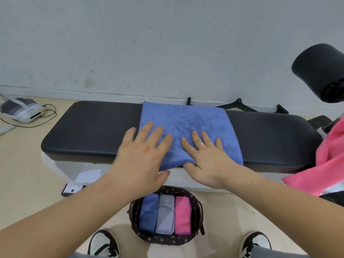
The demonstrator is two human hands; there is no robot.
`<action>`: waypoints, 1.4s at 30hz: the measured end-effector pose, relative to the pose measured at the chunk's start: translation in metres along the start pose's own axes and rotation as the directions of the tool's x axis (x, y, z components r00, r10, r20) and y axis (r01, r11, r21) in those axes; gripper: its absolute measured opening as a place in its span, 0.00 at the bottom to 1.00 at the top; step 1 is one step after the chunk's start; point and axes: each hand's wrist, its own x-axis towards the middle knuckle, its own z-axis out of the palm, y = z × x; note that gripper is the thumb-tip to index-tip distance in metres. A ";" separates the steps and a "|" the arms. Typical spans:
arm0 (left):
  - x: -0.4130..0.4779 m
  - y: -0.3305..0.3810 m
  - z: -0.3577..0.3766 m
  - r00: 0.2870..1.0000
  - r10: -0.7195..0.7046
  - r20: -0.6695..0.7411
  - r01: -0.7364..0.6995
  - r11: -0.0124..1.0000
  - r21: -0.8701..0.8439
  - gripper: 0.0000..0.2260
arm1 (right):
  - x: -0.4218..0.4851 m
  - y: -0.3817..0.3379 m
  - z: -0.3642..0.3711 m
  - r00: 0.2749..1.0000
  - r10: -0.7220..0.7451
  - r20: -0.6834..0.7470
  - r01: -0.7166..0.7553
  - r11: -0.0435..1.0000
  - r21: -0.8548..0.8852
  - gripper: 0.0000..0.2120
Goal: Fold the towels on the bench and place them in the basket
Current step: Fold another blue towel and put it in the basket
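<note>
A blue towel (188, 120) lies spread flat across the middle of the black padded bench (89, 127), its near edge hanging over the front. My left hand (143, 155) lies flat with spread fingers on the towel's left near part. My right hand (206, 157) presses flat on its near middle. A pink towel (329, 157) drapes off the bench's right end. On the floor between my feet stands a dark woven basket (197, 211) holding three folded towels side by side: blue (148, 213), grey (165, 215) and pink (183, 215).
A wall rises directly behind the bench. A black padded roller (320, 71) sticks out at the upper right. A white device with a cable (24, 110) lies on the floor at the left. My shoes (103, 243) flank the basket.
</note>
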 end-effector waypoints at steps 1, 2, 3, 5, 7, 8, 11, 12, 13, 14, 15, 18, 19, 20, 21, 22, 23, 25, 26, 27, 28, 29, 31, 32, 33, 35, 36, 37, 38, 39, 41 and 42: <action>0.004 0.008 0.003 1.000 0.018 0.023 -0.018 1.000 0.007 0.34 | 0.001 -0.001 -0.001 1.000 0.002 0.019 -0.003 1.000 0.015 0.49; 0.009 0.014 0.006 0.999 0.035 0.031 -0.035 0.999 0.007 0.33 | 0.001 -0.002 -0.002 0.999 0.004 0.039 -0.006 0.999 0.033 0.50; 0.015 0.020 0.007 0.998 0.044 0.050 -0.045 0.999 0.007 0.28 | 0.001 -0.002 -0.004 0.998 0.010 0.060 -0.013 0.998 0.058 0.49; 0.024 0.029 0.000 0.995 0.029 0.100 -0.032 0.999 0.027 0.16 | 0.000 -0.001 -0.010 0.994 0.023 0.106 -0.035 0.993 0.109 0.42; 0.030 0.034 -0.008 0.986 -0.026 0.165 0.023 1.000 0.020 0.09 | 0.000 0.002 -0.015 0.991 0.025 0.135 -0.045 0.989 0.142 0.32; 0.033 0.034 -0.011 0.983 -0.057 0.174 0.051 0.998 0.036 0.08 | -0.001 0.004 -0.017 0.990 0.020 0.138 -0.041 0.988 0.151 0.30; 0.035 0.033 -0.021 0.978 -0.115 0.177 0.111 0.993 0.032 0.06 | -0.001 0.007 -0.014 0.991 0.004 0.132 -0.016 0.996 0.093 0.35; 0.035 0.031 -0.023 0.976 -0.137 0.169 0.137 0.990 0.014 0.07 | 0.000 0.008 -0.012 0.993 0.007 0.117 -0.013 0.999 0.051 0.37; 0.033 0.028 -0.025 0.974 -0.159 0.163 0.162 0.987 -0.003 0.07 | -0.001 0.008 -0.010 0.996 0.004 0.086 -0.004 1.000 0.006 0.38; 0.031 0.025 -0.027 0.970 -0.177 0.168 0.181 0.983 -0.011 0.07 | -0.002 0.008 -0.010 0.999 -0.008 0.036 0.009 0.999 -0.042 0.37; 0.030 0.021 -0.028 0.967 -0.188 0.169 0.193 0.981 -0.018 0.08 | -0.004 0.008 -0.011 0.999 -0.031 -0.038 0.028 0.995 -0.095 0.32; 0.028 0.007 -0.024 0.963 -0.196 0.184 0.207 0.977 -0.043 0.10 | -0.013 0.016 -0.018 0.962 -0.088 -0.257 0.049 0.987 -0.155 0.17; 0.027 0.002 -0.021 0.964 -0.187 0.188 0.202 0.978 -0.061 0.11 | -0.017 0.020 -0.022 0.956 -0.063 -0.285 0.030 0.992 -0.118 0.16; 0.027 -0.003 -0.018 0.965 -0.170 0.199 0.189 0.979 -0.079 0.11 | -0.023 0.024 -0.024 0.955 -0.034 -0.295 0.011 0.997 -0.081 0.15; 0.027 -0.007 -0.016 0.965 -0.152 0.216 0.176 0.979 -0.098 0.11 | -0.027 0.029 -0.027 0.956 -0.003 -0.293 -0.011 0.999 -0.047 0.15; 0.026 -0.011 -0.015 0.961 -0.144 0.237 0.177 0.976 -0.124 0.10 | -0.032 0.035 -0.029 0.962 0.028 -0.273 -0.032 0.999 -0.011 0.14; 0.026 -0.015 -0.015 0.956 -0.145 0.255 0.189 0.969 -0.159 0.10 | -0.037 0.040 -0.032 0.968 0.050 -0.247 -0.044 0.999 0.028 0.14; 0.024 -0.022 -0.016 0.951 -0.169 0.257 0.230 0.947 -0.226 0.09 | -0.046 0.049 -0.035 0.977 0.074 -0.200 -0.055 0.994 0.099 0.16; 0.022 -0.024 -0.017 0.951 -0.183 0.247 0.246 0.935 -0.255 0.08 | -0.050 0.053 -0.037 0.979 0.088 -0.186 -0.066 0.990 0.125 0.16; 0.021 -0.027 -0.018 0.952 -0.191 0.240 0.258 0.922 -0.290 0.06 | -0.053 0.057 -0.039 0.978 0.103 -0.180 -0.076 0.986 0.151 0.14; 0.020 -0.029 -0.020 0.953 -0.192 0.236 0.266 0.903 -0.338 0.05 | -0.057 0.060 -0.042 0.977 0.122 -0.176 -0.088 0.979 0.185 0.12; 0.018 -0.031 -0.022 0.953 -0.190 0.235 0.272 0.877 -0.396 0.04 | -0.059 0.062 -0.045 0.975 0.141 -0.170 -0.100 0.968 0.229 0.12; 0.016 -0.032 -0.029 0.946 -0.200 0.256 0.309 0.797 -0.520 0.05 | -0.063 0.064 -0.052 0.977 0.166 -0.134 -0.119 0.946 0.301 0.13; 0.016 -0.033 -0.033 0.935 -0.215 0.282 0.344 0.745 -0.572 0.06 | -0.063 0.065 -0.055 0.980 0.173 -0.099 -0.131 0.932 0.337 0.12; 0.017 -0.033 -0.036 0.920 -0.230 0.318 0.384 0.693 -0.610 0.06 | -0.063 0.066 -0.057 0.982 0.177 -0.063 -0.140 0.913 0.382 0.11; 0.018 -0.033 -0.040 0.882 -0.249 0.400 0.466 0.592 -0.658 0.09 | -0.060 0.069 -0.059 0.982 0.188 -0.003 -0.160 0.847 0.507 0.11; 0.019 -0.033 -0.039 0.864 -0.255 0.435 0.500 0.546 -0.672 0.10 | -0.057 0.072 -0.059 0.978 0.209 0.016 -0.181 0.803 0.568 0.09; 0.020 -0.033 -0.038 0.846 -0.264 0.463 0.530 0.503 -0.683 0.10 | -0.054 0.074 -0.059 0.972 0.235 0.021 -0.196 0.755 0.625 0.07; 0.022 -0.035 -0.035 0.830 -0.280 0.483 0.557 0.459 -0.692 0.11 | -0.050 0.076 -0.059 0.963 0.267 0.017 -0.208 0.706 0.677 0.06; 0.024 -0.037 -0.031 0.817 -0.303 0.491 0.577 0.416 -0.703 0.10 | -0.045 0.079 -0.058 0.952 0.306 0.004 -0.215 0.660 0.720 0.07; 0.031 -0.042 -0.023 0.798 -0.379 0.468 0.592 0.352 -0.725 0.08 | -0.032 0.083 -0.053 0.919 0.393 -0.042 -0.215 0.587 0.780 0.09; 0.035 -0.045 -0.019 0.793 -0.420 0.441 0.588 0.343 -0.732 0.09 | -0.025 0.084 -0.051 0.900 0.432 -0.065 -0.211 0.560 0.801 0.09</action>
